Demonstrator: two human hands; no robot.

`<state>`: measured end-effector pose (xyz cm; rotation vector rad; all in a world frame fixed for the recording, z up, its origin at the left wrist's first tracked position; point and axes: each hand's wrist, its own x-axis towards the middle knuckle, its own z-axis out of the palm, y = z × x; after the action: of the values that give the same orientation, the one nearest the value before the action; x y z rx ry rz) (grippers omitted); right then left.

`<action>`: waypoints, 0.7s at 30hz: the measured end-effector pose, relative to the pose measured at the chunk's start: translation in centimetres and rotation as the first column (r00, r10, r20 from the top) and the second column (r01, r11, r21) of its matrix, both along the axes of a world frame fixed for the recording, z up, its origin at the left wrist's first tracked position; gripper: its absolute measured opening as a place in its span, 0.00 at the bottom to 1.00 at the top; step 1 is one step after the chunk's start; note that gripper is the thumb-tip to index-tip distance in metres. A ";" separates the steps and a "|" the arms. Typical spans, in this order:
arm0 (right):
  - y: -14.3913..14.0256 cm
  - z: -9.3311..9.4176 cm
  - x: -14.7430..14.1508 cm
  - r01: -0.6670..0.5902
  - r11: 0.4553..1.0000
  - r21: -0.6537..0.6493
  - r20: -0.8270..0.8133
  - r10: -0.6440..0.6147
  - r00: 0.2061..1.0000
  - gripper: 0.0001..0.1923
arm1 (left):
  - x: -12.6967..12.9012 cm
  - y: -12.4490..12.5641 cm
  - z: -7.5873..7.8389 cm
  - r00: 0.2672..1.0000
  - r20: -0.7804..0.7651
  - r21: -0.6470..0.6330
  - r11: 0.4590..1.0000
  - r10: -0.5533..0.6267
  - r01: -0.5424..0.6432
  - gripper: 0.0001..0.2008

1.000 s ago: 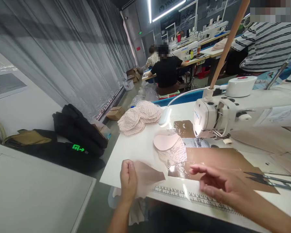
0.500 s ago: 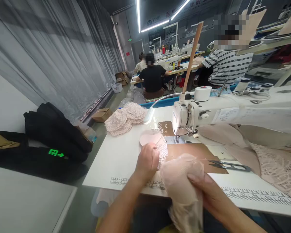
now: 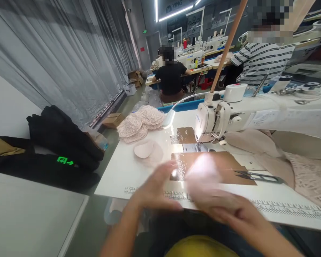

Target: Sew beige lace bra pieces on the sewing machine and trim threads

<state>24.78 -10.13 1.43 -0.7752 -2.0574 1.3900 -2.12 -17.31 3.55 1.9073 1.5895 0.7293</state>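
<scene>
In the head view my right hand (image 3: 227, 207) holds a pale pink fabric piece (image 3: 203, 175), brightly lit and blurred, over the brown plate (image 3: 230, 167) before the sewing machine (image 3: 205, 117). My left hand (image 3: 155, 187) is open to the left of that piece, thumb and fingers apart, with nothing in it. Beyond the left hand a pale pink rounded cup (image 3: 144, 149), with sheer fabric around it, lies on the white table (image 3: 115, 175). Thread snips (image 3: 259, 176) rest at the brown plate's right end.
Stacked lace cups (image 3: 140, 123) sit at the table's back left by a small lamp (image 3: 169, 117). Larger beige fabric with lace (image 3: 307, 175) lies at the right under the machine arm. A ruler strip (image 3: 291, 210) runs along the front edge. Co-workers sit farther back.
My left hand has let go of the cup, which now lies farther left, and has drawn back open. The fabric in my right hand has been lifted and turned over the plate's front.
</scene>
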 end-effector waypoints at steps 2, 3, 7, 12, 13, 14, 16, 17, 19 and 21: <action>-0.3 0.4 -2.3 -0.182 0.982 -0.049 -0.013 0.181 0.983 0.11 | 2.1 -0.3 0.3 0.943 0.233 -0.114 0.956 -0.237 0.269 0.42; -0.4 0.6 -2.8 -0.225 0.973 -0.044 -0.020 0.224 0.974 0.11 | 2.6 -0.5 0.1 0.926 0.299 -0.153 0.947 -0.229 0.284 0.38; 0.7 1.3 -1.6 0.095 0.960 0.262 -0.073 -0.078 0.994 0.02 | 1.1 -1.8 -1.9 0.931 0.241 -0.161 0.958 0.273 -0.239 0.15; 2.0 0.4 -1.1 0.359 0.898 0.253 -0.116 -0.341 0.933 0.05 | 0.8 -2.6 -3.2 0.726 0.530 -0.226 0.898 0.438 -0.377 0.11; 1.9 0.1 -1.7 0.275 0.950 0.146 -0.067 -0.268 0.961 0.08 | 1.6 -2.5 -3.1 0.668 0.648 -0.252 0.931 0.364 -0.263 0.15; 1.7 -0.1 -2.4 0.169 0.986 0.008 -0.035 -0.169 0.985 0.11 | 2.6 -2.3 -2.9 0.599 0.752 -0.247 0.960 0.274 -0.128 0.18; 1.2 -0.6 -3.7 -0.044 0.959 -0.279 -0.067 0.026 0.997 0.14 | 4.4 -2.0 -2.5 0.457 0.884 -0.170 0.978 0.096 0.125 0.27; 0.9 -0.8 -4.2 -0.132 0.908 -0.399 -0.115 0.093 0.989 0.14 | 5.0 -1.9 -2.3 0.394 0.919 -0.125 0.967 0.027 0.223 0.32; 0.5 -1.2 -4.5 -0.257 0.777 -0.575 -0.211 0.163 0.964 0.14 | 5.5 -1.7 -2.2 0.303 0.952 -0.057 0.940 -0.051 0.335 0.39; 0.2 -1.3 -4.3 -0.324 0.679 -0.658 -0.281 0.178 0.943 0.14 | 5.2 -1.6 -2.3 0.326 0.944 -0.034 0.964 -0.056 0.264 0.39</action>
<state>20.48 -9.90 0.12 -0.5984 -1.4883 2.3726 3.10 -18.94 1.24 1.0273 0.6277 1.2360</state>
